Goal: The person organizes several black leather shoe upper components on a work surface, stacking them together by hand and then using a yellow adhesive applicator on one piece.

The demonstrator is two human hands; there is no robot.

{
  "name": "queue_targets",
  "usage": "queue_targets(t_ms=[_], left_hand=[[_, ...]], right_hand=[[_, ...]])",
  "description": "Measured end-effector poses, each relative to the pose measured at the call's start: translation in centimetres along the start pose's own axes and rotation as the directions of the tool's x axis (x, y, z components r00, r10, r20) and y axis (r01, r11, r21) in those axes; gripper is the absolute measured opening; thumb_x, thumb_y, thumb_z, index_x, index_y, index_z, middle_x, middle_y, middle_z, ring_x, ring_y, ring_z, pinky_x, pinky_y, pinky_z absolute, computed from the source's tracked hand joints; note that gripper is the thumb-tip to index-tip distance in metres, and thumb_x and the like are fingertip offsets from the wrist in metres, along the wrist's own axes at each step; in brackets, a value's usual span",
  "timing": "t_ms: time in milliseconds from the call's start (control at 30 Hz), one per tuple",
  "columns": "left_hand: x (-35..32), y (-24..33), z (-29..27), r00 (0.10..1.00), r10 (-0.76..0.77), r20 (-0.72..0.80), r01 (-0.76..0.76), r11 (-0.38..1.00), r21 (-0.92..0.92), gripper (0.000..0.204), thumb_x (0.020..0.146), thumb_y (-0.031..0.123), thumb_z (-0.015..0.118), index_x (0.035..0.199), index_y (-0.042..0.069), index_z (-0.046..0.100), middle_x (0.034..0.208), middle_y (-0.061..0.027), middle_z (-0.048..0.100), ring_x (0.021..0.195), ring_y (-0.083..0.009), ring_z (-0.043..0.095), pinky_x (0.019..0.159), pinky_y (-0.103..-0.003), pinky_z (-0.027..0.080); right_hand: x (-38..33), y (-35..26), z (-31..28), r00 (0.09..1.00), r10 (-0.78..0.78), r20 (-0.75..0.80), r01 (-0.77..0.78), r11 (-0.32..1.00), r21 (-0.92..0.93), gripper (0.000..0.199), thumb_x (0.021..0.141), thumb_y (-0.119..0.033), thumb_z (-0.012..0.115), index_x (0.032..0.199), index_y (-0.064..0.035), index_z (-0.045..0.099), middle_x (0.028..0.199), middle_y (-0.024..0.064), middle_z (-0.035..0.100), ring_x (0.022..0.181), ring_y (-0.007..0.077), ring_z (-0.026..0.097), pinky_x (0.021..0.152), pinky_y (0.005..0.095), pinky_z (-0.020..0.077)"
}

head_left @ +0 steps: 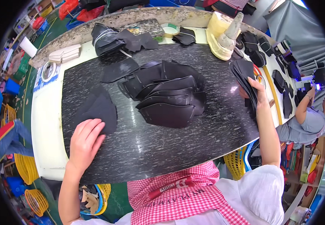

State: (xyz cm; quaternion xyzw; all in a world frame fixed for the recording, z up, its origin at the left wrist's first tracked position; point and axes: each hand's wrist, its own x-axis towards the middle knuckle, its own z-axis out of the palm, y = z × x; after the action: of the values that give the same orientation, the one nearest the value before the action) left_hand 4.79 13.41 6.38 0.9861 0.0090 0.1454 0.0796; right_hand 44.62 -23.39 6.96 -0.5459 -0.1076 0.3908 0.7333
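My left hand rests on the near edge of a flat, dark grey fabric piece lying on the table's left part. Its fingers are stretched over the edge, with the thumb a little apart. At the right, my right hand is closed around a stack of thin black cut pieces, held tilted near the table's right edge. Between the hands lies a fanned pile of black leather-like shoe parts, with small holes along some edges. Behind its left end sits another flat dark piece.
The dark marbled work board lies on a white table. Along its far side are tied black bundles, a tape roll and a yellowish stand with a grey cone. Another person works at the right. Yellow baskets stand below.
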Motion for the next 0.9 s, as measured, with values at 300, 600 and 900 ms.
queue_targets(t_ms=[300,600,900], left_hand=[[0.0,1.3,0.2,0.932,-0.276,-0.234,0.236,0.954,-0.187,0.022,0.084,-0.006,0.056,0.103,-0.001,0.064,0.114,-0.0144,0.062,0.105,-0.0326,0.058,0.093,-0.04,0.045],[2.2,10.0,1.8,0.997,0.058,0.041,-0.053,0.992,-0.118,0.037,0.069,0.009,0.071,0.105,0.002,0.064,0.111,-0.0135,0.063,0.096,-0.032,0.059,0.082,-0.043,0.047],[10.6,16.2,3.0,0.981,0.094,0.168,0.132,0.305,-0.943,0.067,0.084,0.03,0.07,0.135,-0.004,0.042,0.123,-0.0218,0.057,0.108,-0.0318,0.06,0.092,-0.038,0.048]], right_hand=[[1.1,0.7,2.2,0.866,-0.2,0.458,-0.195,0.709,0.677,0.05,0.099,-0.018,0.043,0.137,0.0089,0.026,0.1,0.0141,0.048,0.056,0.0157,0.051,0.044,0.0257,0.0426],[-0.1,1.2,4.0,0.721,-0.353,0.596,-0.242,0.678,0.694,0.06,0.097,-0.025,0.049,0.139,0.0091,0.023,0.1,0.0117,0.048,0.056,0.0155,0.054,0.046,0.0262,0.044],[-2.3,4.1,7.2,0.926,-0.224,0.303,0.102,0.924,0.369,0.043,0.098,-0.032,0.047,0.126,0.0016,0.048,0.089,0.0068,0.06,0.051,0.0122,0.049,0.049,0.0266,0.0447]])
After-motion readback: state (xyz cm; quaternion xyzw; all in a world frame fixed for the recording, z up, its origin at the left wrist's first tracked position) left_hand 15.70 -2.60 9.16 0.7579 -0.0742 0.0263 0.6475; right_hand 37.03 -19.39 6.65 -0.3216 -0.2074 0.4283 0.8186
